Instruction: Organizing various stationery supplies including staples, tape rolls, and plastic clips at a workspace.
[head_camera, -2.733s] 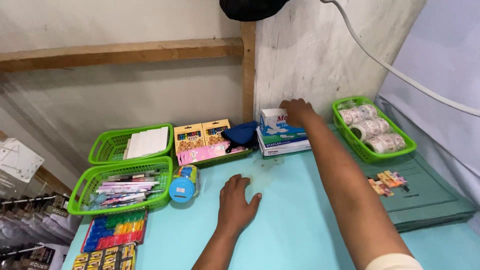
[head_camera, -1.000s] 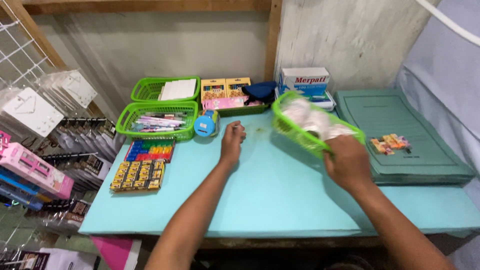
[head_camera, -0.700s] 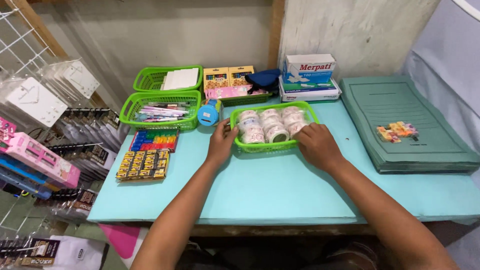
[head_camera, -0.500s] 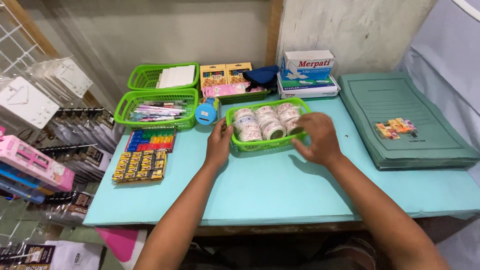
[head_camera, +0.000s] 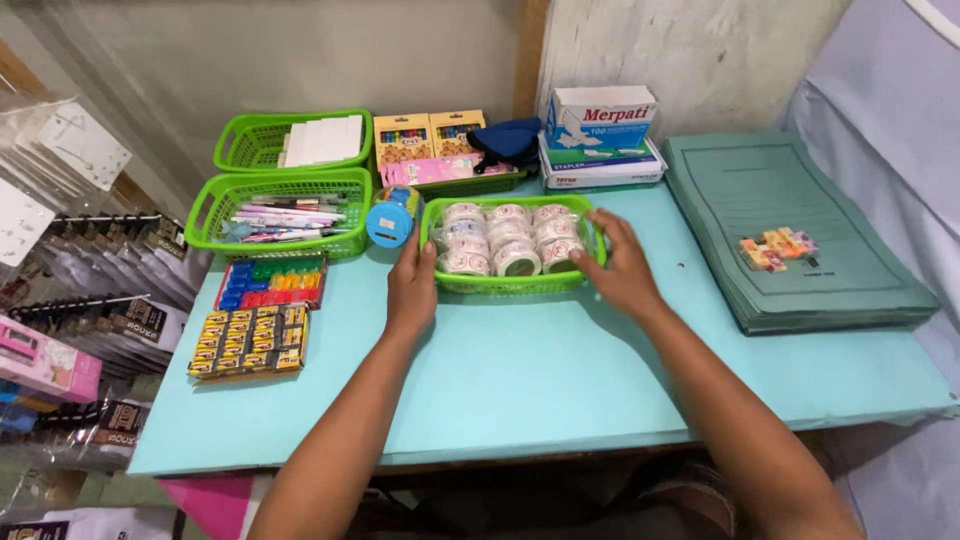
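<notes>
A light blue tabletop (head_camera: 520, 370) is bearing a stack of dark green card folders (head_camera: 800, 240) at right. A green plastic basket of tape rolls (head_camera: 510, 285) is sitting mid-table, bare surface lying in front. The left hand (head_camera: 412, 285) and right hand (head_camera: 622, 268) are pressing its ends, fingers spread. A blue round sharpener (head_camera: 388, 218) is crowding its left corner.

green basket (head_camera: 510, 283), white rolls (head_camera: 508, 240), turquoise table (head_camera: 540, 370)
</notes>
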